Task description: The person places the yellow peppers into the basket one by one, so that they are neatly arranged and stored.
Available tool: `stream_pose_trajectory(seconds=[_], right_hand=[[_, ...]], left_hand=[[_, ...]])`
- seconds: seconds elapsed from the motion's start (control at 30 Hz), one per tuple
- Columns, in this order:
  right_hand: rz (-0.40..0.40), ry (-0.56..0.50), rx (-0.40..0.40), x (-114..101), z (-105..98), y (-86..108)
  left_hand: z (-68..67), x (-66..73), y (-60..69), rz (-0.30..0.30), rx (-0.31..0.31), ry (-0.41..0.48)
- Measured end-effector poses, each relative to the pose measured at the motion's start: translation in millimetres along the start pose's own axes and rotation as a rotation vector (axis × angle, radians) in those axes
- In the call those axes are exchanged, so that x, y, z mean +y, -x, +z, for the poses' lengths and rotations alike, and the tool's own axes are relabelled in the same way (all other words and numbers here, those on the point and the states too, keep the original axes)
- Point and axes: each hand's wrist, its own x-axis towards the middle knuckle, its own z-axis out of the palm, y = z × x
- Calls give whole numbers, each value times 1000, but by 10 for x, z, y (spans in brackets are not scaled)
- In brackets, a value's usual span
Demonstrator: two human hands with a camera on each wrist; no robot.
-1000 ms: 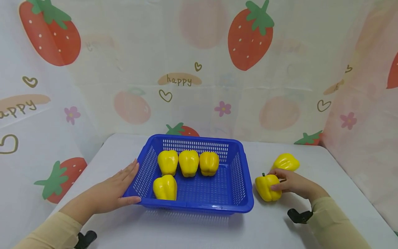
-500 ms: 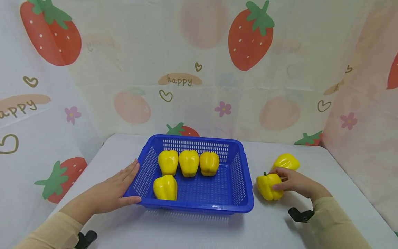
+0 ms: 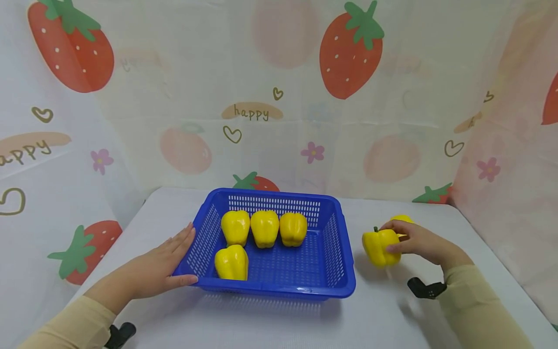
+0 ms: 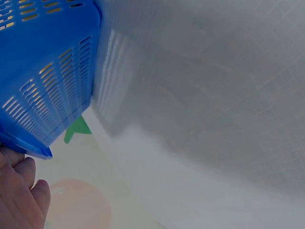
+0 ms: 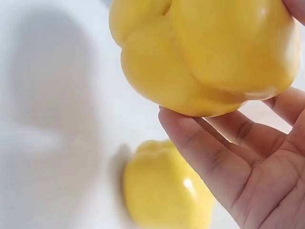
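Observation:
In the head view my right hand (image 3: 418,241) pinches a yellow bell pepper (image 3: 379,248) between thumb and fingers. The pepper hangs a little above the table, stem up and slightly tilted. Up close in the right wrist view, fingers (image 5: 205,157) press against the glossy bell pepper (image 5: 205,52). Behind the hand lies another yellow bell pepper (image 3: 402,218), mostly hidden in the head view. My left hand (image 3: 150,269) rests on the left rim of a blue plastic basket (image 3: 279,289), fingers straight and thumb along the front corner.
Several yellow bell peppers (image 3: 264,229) stand inside the basket, three along the back and one at front left. The basket's right wall (image 3: 337,247) lies between them and the right hand. A strawberry-print cloth (image 3: 283,145) hangs behind the white table (image 3: 261,329).
My right hand has lifted the bell pepper off the table and moved slightly right and away from me, covering more of the pepper behind. The left hand and basket have stayed still.

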Motion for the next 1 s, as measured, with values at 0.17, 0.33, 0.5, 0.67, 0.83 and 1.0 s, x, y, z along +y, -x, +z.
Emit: stream_pose_trajectory(seconds=[0.17, 0.33, 0.5, 0.67, 0.83, 1.0], right_hand=[[-39, 3, 8, -101, -90, -13], [-55, 34, 18, -224, -159, -15], [-57, 108, 50, -373, -215, -26], [-25, 149, 43, -551, -246, -59], [-87, 83, -2, -720, -247, -136], [-129, 87, -21, -873, -218, -205]], left_hand=[[4, -8, -3, 5, 3, -14], [0, -3, -1, 6, 4, -21], [7, -11, -3, 12, 9, -43], [18, -23, -11, 20, 16, -66], [8, -17, -16, 25, 20, -80], [0, -8, -23, 27, 22, -92]])
